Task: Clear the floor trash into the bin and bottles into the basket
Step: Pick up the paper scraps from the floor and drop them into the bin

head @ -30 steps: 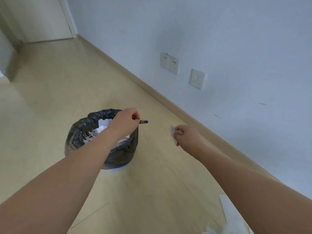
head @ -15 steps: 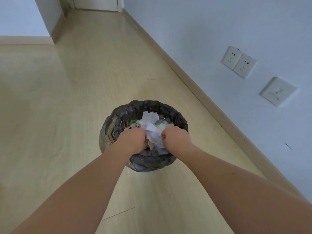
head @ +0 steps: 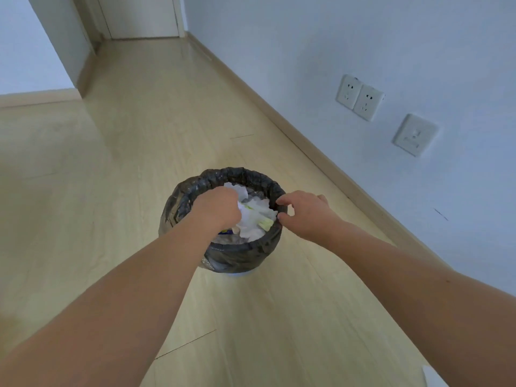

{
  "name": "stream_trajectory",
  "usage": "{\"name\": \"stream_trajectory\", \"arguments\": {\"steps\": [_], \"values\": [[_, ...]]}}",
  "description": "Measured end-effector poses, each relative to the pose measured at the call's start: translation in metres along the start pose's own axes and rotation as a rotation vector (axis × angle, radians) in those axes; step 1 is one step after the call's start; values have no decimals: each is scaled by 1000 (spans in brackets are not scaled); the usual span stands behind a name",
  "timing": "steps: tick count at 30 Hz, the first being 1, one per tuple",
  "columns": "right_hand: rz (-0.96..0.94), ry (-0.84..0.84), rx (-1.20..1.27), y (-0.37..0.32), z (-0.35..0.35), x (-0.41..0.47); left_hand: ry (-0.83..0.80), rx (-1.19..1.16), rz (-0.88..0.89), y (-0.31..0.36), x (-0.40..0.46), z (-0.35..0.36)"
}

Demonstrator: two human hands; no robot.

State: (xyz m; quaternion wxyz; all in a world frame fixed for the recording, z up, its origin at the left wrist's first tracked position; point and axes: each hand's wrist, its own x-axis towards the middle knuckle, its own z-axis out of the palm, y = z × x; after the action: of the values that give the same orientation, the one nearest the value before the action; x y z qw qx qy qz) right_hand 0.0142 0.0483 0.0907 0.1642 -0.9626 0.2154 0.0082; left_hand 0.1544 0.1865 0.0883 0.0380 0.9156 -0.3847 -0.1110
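1 bin [head: 237,255] | 2 hands: left hand [head: 216,209] in trash [head: 255,216], right hand [head: 305,215] at rim

The bin [head: 223,219] is a small round one lined with a crinkled black bag folded over its rim, upright on the floor. Crumpled white paper trash [head: 255,216] with yellow-green bits fills it to the rim, lying just right of the left hand's [head: 216,209] knuckles and just left of the right hand's [head: 304,212] fingertips
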Motion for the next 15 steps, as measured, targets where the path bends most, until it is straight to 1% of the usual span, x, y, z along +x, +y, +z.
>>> {"name": "stream_trajectory", "arguments": {"steps": [2,5,8,11,13,15], "values": [[59,78,24,22,-11,-31,34,6,59,33,-11,-2],[167,98,97,66,-24,-95,22,5,183,100,-29,5],[315,75,154,115,-25,-170,-103,-22,316,178,-55,25],[518,11,192,173,-5,-254,-246,-26,452,252,-94,71],[656,-40,199,210,19,-304,-357,-12,513,287,-119,111],[781,-109,221,236,46,-345,-473,-6,512,305,-144,153]]}}
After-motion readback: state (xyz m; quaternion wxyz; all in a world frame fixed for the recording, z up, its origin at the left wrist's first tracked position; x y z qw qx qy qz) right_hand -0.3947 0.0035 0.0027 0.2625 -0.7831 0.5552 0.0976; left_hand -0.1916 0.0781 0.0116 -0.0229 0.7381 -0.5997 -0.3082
